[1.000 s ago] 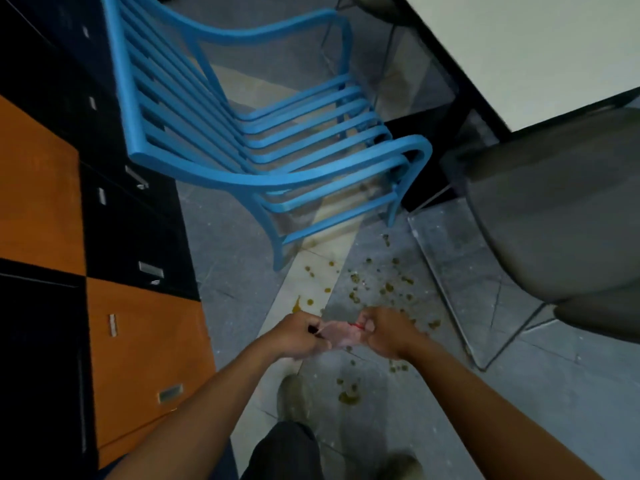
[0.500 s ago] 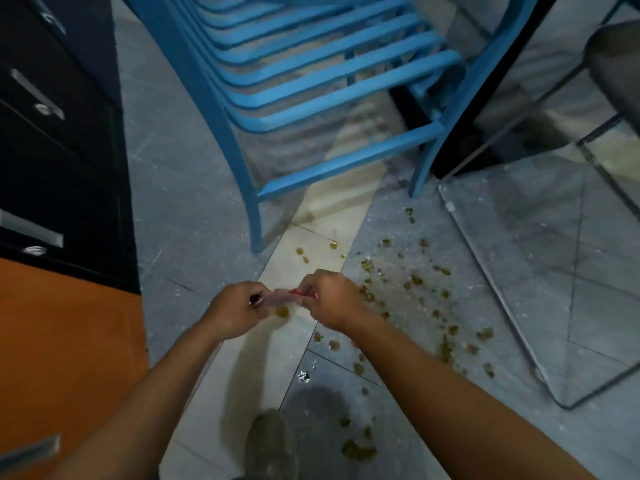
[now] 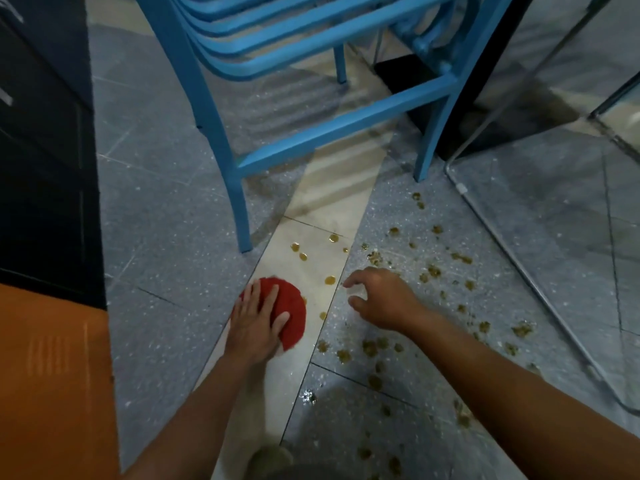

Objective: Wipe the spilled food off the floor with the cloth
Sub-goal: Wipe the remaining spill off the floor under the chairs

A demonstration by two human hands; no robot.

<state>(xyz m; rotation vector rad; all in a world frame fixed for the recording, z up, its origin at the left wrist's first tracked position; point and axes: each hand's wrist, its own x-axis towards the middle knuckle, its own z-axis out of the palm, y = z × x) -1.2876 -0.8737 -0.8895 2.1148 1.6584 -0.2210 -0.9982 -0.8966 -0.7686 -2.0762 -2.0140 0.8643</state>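
A red cloth (image 3: pixel 292 308) lies on the pale floor strip, and my left hand (image 3: pixel 254 323) presses flat on it with straight fingers. Brown-yellow food blobs (image 3: pixel 429 271) are scattered over the grey tiles to the right, with a few drops (image 3: pixel 299 251) on the pale strip beyond the cloth. My right hand (image 3: pixel 379 299) hovers just right of the cloth with fingers curled; something pale and translucent seems to sit between thumb and fingers, but it is too faint to tell.
A blue slatted chair (image 3: pixel 221 140) stands right behind the spill, its front legs on the floor near the drops. Dark and orange cabinets (image 3: pixel 45 237) line the left. A metal chair frame (image 3: pixel 519 265) runs along the right. My shoe (image 3: pixel 270 459) shows at the bottom.
Both hands held the bunched cloth together above the floor. Now the view is much lower, the left hand has the cloth flat on the pale strip, and the right hand has let go.
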